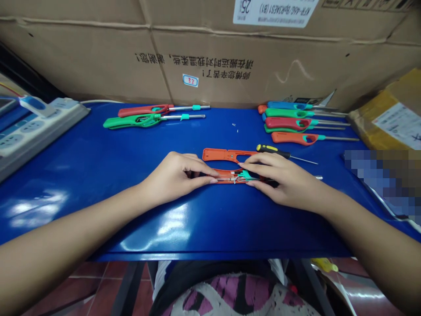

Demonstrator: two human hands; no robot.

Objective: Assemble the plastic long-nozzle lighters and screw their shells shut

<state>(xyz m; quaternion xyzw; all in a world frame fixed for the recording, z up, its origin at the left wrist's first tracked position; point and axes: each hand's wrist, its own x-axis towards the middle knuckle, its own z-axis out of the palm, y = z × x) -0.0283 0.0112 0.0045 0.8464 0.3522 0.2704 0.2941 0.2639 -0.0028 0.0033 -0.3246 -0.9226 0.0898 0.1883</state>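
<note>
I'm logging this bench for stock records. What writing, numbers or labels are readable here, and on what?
"师傅您辛苦了!" upside down on the cardboard box.
"请在搬运时对我温柔些,谢谢您!" beside it, same box.
"32" on a small sticker on that box.
"25", "(B1)" and "KFR-46G" on the white label; the code's remainder is unclear.
Paper label on the yellow parcel: too blurred.
Orange lighter shell: no text visible.

Seen from the wearer's own eyes: both arms are bare from elbow to wrist, as are the left grip (pixel 179 175) and the right grip (pixel 279 182), with any sleeves out of sight. Low in the view, the lap wears soft fabric (pixel 230 298) printed with pink, black and white blotches, beneath a plain black cloth top (pixel 197 270).
</note>
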